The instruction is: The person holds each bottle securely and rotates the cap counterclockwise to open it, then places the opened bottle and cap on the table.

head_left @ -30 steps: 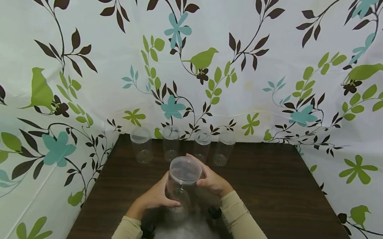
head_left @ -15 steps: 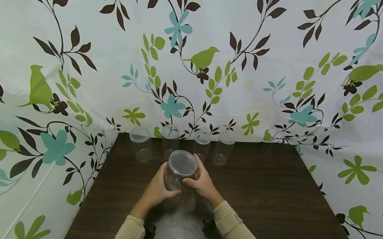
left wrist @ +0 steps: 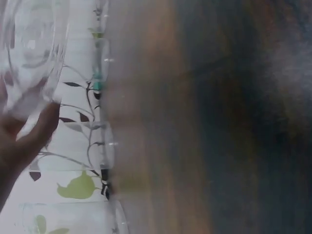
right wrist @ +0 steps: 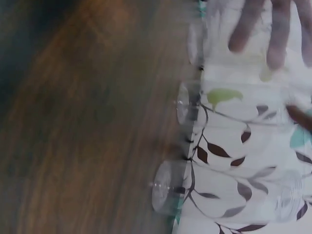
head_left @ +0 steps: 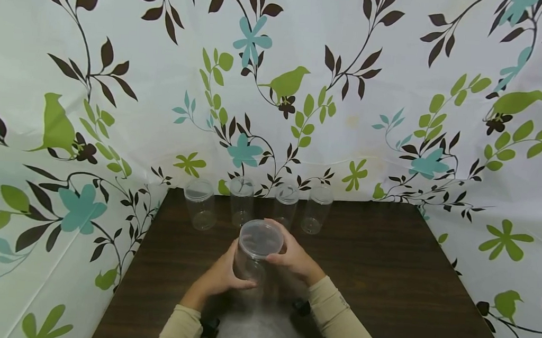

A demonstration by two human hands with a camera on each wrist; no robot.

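Bird-print cloth (head_left: 309, 44) — behind dark brown table (head_left: 395, 285)

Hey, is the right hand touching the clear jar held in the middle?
Touching. The head view shows the right hand curled round the jar near its top, thumb against the near side, fingers reaching behind.

This looks like a small screened-off nook: creased white sheeting (head_left: 304, 113), with a printed leaf-and-bird pattern, rises behind and along both sides of a dark wood-grain surface (head_left: 387, 268). Whether it lies in a home or a workplace cannot be told.
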